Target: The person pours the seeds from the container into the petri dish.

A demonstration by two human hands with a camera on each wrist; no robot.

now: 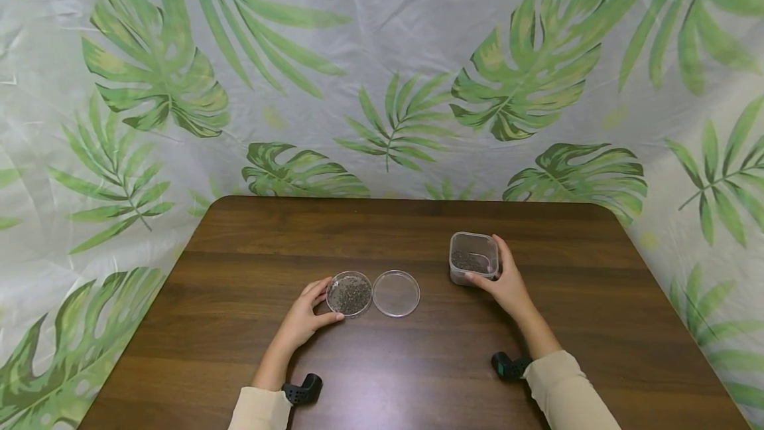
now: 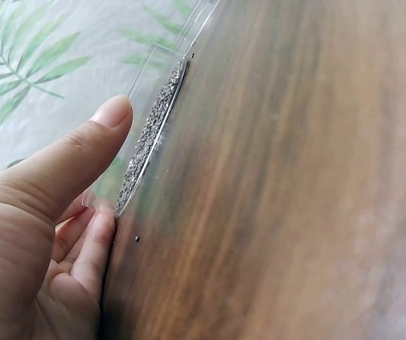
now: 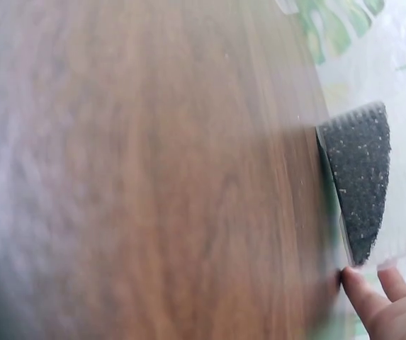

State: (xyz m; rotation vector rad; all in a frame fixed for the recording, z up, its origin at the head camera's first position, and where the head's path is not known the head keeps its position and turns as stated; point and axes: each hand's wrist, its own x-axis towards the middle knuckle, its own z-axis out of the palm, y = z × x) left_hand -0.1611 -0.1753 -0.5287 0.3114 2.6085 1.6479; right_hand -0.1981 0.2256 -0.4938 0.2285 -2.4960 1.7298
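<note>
A clear petri dish [image 1: 349,294] holding a layer of grey-brown grains, like soil or grit, rests on the table. My left hand [image 1: 306,316] holds it by the rim from the left, thumb in front and fingers behind. In the left wrist view the thumb [image 2: 110,113] lies along its side wall. Touching the dish's right side is its clear round lid [image 1: 396,293]. Farther right, my right hand [image 1: 507,284] grips a square clear plastic container [image 1: 473,259] at its right side and front. Dark grains [image 3: 358,180] are heaped toward one side inside the container.
Both things stand on a brown wooden table [image 1: 382,377]. A few stray grains [image 2: 137,239] lie near the dish. A leaf-patterned sheet [image 1: 406,32] hangs behind the table's far edge. Black wrist cameras [image 1: 303,390] are strapped to both wrists.
</note>
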